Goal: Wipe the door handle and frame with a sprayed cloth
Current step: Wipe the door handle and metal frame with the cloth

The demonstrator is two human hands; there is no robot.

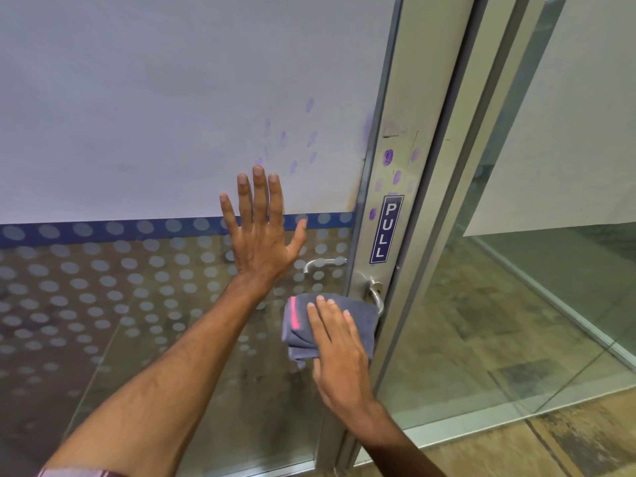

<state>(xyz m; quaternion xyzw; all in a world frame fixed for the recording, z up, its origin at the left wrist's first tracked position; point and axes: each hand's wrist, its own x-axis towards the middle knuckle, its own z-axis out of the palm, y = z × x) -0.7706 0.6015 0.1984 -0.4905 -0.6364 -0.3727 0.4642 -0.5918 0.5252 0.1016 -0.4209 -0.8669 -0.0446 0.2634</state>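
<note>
— Two hands are seen at the door; how is each occupied?

— The left hand (263, 235) is spread open, fingers splayed, laid flat on the frosted glass door panel (155, 115) at the centre of the frame. The right hand (339, 352) is pressed palm-down, fingers extended, onto the folded grey cloth with a pink stripe (303, 330), lower centre — held against the door rather than clenched.

— And where is the cloth in relation to the handle?

— It is bunched over the grip of the curved silver metal lever handle (373, 290), just left of the brushed aluminium door frame (395, 166); the grip itself is hidden beneath it.

— How would the cloth be expected to handle?

— Soft, light and limp, it is judged; any dampness cannot be told. It is best taken flat under the palm so the folds are kept together. The handle looks rigid and smooth, likely slippery.

— Which way do things run?

— The cloth's long axis is roughly vertical in the frame, slightly tilted. The lever seems to point left from its mount. The frame runs upward, with purple smudges (388, 156) above the blue PULL sticker (387, 228) — not yet wiped.
</note>
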